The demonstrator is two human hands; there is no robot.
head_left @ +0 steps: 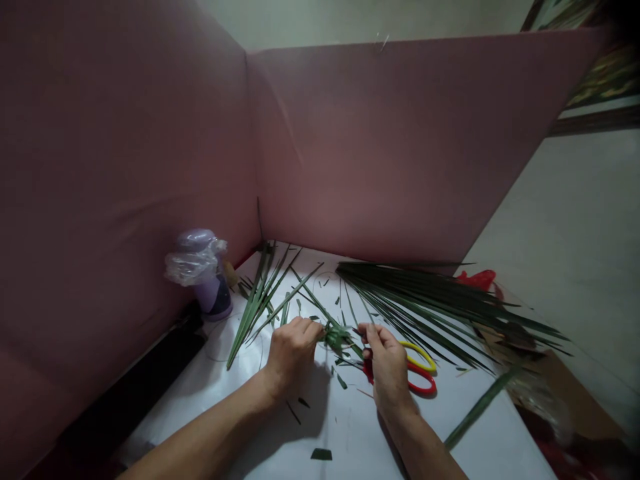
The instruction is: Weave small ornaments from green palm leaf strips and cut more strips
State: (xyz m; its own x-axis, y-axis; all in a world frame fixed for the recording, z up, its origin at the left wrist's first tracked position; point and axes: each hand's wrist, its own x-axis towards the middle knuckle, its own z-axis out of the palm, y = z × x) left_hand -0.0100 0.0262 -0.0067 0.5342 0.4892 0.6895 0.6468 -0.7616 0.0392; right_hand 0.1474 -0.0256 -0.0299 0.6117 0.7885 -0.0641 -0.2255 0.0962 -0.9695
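My left hand point(295, 350) is closed around one side of a small folded bundle of green leaf strips point(336, 338) above the white table. Facing it, my right hand point(387, 363) has thumb and forefinger pinched at a thin dark leaf strip by the bundle's right side. The exact grip point is too small to make out. Partly behind my right hand is a pair of scissors point(424, 385) with red and yellow handles. Its blades point left, under the bundle. Small green leaf cuttings point(341, 381) lie around both hands.
A large fan of long green leaves point(425, 300) covers the table's back right. More narrow leaves point(257, 300) lie at back left, beside a purple bottle point(213, 293) wrapped in clear plastic. One leaf point(480, 408) crosses the right edge. Pink panels point(400, 153) stand behind and left.
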